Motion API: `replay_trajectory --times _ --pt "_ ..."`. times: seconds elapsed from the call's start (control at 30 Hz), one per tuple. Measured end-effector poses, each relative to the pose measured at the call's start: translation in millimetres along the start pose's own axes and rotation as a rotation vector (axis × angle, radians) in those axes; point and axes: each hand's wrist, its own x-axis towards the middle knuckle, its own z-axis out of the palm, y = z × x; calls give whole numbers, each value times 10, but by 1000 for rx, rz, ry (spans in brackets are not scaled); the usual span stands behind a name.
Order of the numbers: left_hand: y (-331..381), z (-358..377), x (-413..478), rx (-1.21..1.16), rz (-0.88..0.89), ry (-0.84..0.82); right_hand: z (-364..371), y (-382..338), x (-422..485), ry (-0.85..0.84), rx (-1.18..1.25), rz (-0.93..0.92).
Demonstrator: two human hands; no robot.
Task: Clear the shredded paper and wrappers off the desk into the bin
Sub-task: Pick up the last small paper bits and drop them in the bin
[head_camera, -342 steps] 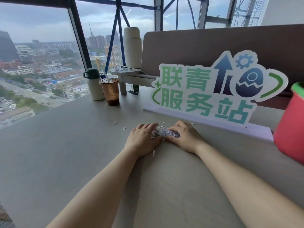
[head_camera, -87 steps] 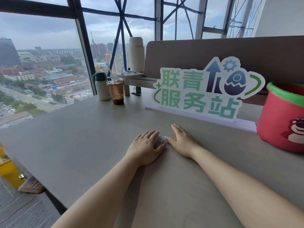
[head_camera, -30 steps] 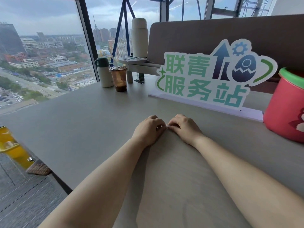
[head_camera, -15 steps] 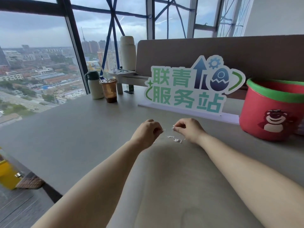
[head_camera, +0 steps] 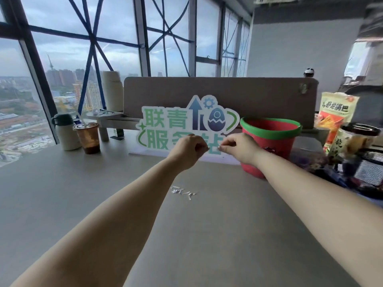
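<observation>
Both hands are raised above the grey desk (head_camera: 62, 193), fingers pinched together. My left hand (head_camera: 189, 149) and my right hand (head_camera: 238, 148) are closed around gathered paper shreds and a wrapper, mostly hidden inside the fingers; a small white bit shows between them. A few white paper shreds (head_camera: 183, 192) lie on the desk below the hands. The red bin with a green rim (head_camera: 269, 129) stands just right of my right hand, its opening upward.
A green and white cut-out sign (head_camera: 176, 125) stands behind the hands. An iced coffee cup (head_camera: 88, 137), a white flask (head_camera: 65, 131) and a tall bottle (head_camera: 112, 92) sit at back left. Snack bags (head_camera: 335, 114) and a black mesh basket (head_camera: 369, 170) crowd the right.
Both hands have lifted off the desk and moved up and right toward the bin, still pinched shut. A few shreds dropped and stay on the desk. The view has tilted up.
</observation>
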Motion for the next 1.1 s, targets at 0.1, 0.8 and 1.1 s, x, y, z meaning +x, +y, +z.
replay_trajectory --times 0.1,0.8,1.1 --pt "272 18 213 -24 40 17 -380 38 -15 67 -20 6" --pt "1058 946 1844 -47 149 -138 -1537 1039 701 146 -305 225" --pt "1172 1040 1851 28 181 -233 -1604 1097 639 92 -120 232"
